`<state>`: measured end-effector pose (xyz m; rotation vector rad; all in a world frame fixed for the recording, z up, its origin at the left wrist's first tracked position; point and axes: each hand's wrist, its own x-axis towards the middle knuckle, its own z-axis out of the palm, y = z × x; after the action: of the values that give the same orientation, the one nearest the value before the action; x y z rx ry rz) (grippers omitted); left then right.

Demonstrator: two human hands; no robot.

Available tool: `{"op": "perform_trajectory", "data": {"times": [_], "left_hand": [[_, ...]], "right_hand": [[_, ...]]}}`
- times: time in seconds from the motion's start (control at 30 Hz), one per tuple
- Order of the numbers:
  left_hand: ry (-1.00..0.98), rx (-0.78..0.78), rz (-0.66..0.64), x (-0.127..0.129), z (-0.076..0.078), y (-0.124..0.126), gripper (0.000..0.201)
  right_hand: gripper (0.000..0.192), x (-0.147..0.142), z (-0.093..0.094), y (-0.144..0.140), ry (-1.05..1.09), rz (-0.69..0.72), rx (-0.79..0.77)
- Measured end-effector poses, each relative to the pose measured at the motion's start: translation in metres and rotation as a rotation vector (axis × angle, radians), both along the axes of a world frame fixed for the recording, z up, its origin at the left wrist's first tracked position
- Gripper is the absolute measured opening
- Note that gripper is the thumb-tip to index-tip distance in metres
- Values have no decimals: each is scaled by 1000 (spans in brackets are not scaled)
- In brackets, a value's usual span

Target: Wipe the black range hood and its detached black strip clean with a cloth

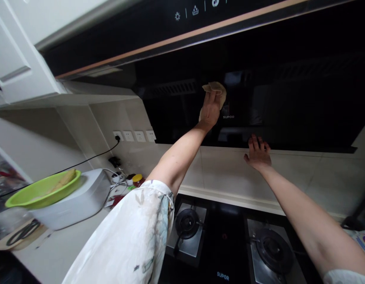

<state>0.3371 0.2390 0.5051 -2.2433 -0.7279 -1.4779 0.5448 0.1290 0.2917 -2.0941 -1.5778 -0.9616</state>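
Sleeved left arm raised, left hand [211,108] pressing cloth [218,91] on hood panel [289,102], right hand [258,154] spread flat, empty

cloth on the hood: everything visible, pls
The cloth is a small beige rag, soft and crumpled, bunched rather than spread. The left hand presses it flat against the glossy black front panel of the range hood, just above the white brand lettering. Most of it is hidden under the fingers; only the upper edge and right side show.

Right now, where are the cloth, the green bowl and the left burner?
cloth [218,91]: head view, upper fold above the left hand's fingers.
green bowl [37,197]: head view, front rim.
left burner [187,223]: head view, centre cap.
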Motion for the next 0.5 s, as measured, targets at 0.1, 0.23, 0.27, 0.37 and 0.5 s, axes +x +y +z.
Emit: {"op": "perform_trajectory", "data": {"times": [0.1,0.23,0.27,0.37,0.5], "left_hand": [[-22,-36,-24,7,-8,6,49],[0,-67,-47,4,-13,7,49],[11,-66,-50,2,-15,7,50],[19,-64,-56,-6,-20,5,54],[4,-70,-74,-10,-23,4,51]], "right_hand": [[79,-1,1,-1,0,10,-6],[81,-4,2,-4,-2,3,-1],[82,-5,2,-4,-2,2,-5],[86,-6,3,-5,-13,11,-7],[88,-7,5,-8,-18,-1,-20]]}}
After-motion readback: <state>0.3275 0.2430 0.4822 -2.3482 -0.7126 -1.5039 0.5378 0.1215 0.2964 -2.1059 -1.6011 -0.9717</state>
